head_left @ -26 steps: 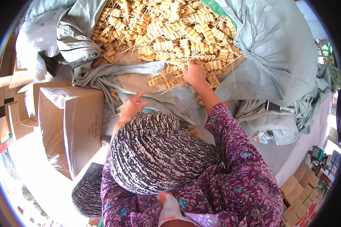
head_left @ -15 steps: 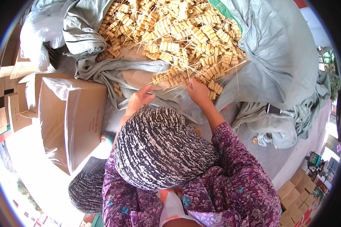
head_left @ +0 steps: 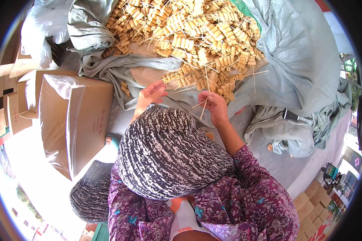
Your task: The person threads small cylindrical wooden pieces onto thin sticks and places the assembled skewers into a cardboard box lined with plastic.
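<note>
A big heap of skewers [head_left: 189, 44], yellow-brown tube-shaped pieces threaded on thin pale sticks, spreads out in front of me. At its near edge my right hand [head_left: 216, 108] pinches thin wooden sticks [head_left: 204, 110] between thumb and fingertips. Their lower ends poke out below the fingers, and one long stick rises above them over the heap. Whether any of the pieces are on these sticks, I cannot tell. My left hand [head_left: 151, 96] is raised at the heap's near left side, fingers apart, with nothing visible in it.
Grey-green sheeting [head_left: 297, 60] wraps round the heap. Left of me stands a cardboard box [head_left: 90, 120] with clear plastic lining. A dark phone [head_left: 291, 115] lies on crumpled cloth at the right. Black-and-white patterned fabric [head_left: 173, 152] bulges below my hands. Stacked cartons [head_left: 311, 209] sit lower right.
My right hand has drawn back from the heap's edge towards me and turned, bringing sticks with it. The left hand has shifted slightly up and right, still empty.
</note>
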{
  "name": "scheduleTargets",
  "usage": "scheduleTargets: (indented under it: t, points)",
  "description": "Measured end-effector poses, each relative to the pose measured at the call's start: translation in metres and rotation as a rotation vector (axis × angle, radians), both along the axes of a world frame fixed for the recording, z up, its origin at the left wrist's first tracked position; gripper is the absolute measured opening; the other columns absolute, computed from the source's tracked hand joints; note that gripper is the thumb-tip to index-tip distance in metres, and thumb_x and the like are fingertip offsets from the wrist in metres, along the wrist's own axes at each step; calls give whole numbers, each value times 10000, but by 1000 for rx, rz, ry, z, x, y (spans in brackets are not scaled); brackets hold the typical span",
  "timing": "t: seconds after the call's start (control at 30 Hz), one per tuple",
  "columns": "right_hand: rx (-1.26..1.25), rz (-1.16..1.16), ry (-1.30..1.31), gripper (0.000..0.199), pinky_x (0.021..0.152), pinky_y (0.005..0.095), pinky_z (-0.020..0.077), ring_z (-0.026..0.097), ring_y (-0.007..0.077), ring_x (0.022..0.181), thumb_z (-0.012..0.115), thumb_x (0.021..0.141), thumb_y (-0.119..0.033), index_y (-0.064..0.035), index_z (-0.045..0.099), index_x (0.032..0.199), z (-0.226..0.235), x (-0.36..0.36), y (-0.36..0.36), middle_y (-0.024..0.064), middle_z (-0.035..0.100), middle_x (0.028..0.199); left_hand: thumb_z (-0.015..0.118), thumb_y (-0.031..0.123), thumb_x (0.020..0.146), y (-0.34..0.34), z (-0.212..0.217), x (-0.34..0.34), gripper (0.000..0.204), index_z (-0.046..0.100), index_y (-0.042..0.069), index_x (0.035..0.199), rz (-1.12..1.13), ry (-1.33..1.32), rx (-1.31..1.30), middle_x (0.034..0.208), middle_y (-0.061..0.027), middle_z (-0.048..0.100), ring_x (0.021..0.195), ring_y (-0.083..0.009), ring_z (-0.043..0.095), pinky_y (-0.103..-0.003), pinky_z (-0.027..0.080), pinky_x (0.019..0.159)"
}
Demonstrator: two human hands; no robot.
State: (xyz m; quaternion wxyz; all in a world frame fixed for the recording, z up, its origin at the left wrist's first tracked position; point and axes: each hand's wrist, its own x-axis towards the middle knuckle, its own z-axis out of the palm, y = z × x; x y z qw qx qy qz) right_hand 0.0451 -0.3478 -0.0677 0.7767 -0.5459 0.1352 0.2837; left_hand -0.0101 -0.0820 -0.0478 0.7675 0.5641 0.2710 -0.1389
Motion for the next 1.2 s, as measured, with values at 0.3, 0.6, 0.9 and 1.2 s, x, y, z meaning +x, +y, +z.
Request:
scheduleTargets:
  t: [0.3, 0.6, 0.9, 1.2]
  points:
    - [-318, -26, -232, 257, 738, 276, 517, 625, 139, 785, 494, 913, -24, 37, 620, 1128, 26, -22, -21, 96, 654, 911, 641, 279, 922, 9, -5, -5, 570, 452, -19, 1370, 88, 13, 26, 1263, -141, 589, 1078, -233, 621, -369, 494, 906]
    - [-684, 428, -1221, 328, 604, 293, 485, 614, 199, 689, 578, 813, 37, -62, 641, 1119, 65, -8, 20, 95, 644, 846, 641, 260, 930, -10, 30, 5, 626, 364, 15, 1435, 138, -154, -361, 1350, -162, 530, 1200, -284, 558, -409, 441, 1010]
    - [-685, 750, -1586, 307, 712, 380, 466, 585, 258, 786, 652, 703, -77, -81, 624, 1009, 69, 17, 75, 60, 574, 810, 580, 36, 936, -7, 22, 6, 349, 503, 16, 1276, 421, -258, -458, 1221, -110, 597, 1141, -240, 592, -397, 511, 973]
    - [-739, 876, -1639, 340, 1017, 437, 411, 599, 241, 918, 659, 798, -181, -85, 599, 1118, 64, 16, 78, 53, 607, 917, 575, 53, 938, -6, 24, 4, 299, 530, -4, 1228, 498, -379, -661, 1165, -131, 627, 1094, -267, 619, -449, 505, 981]
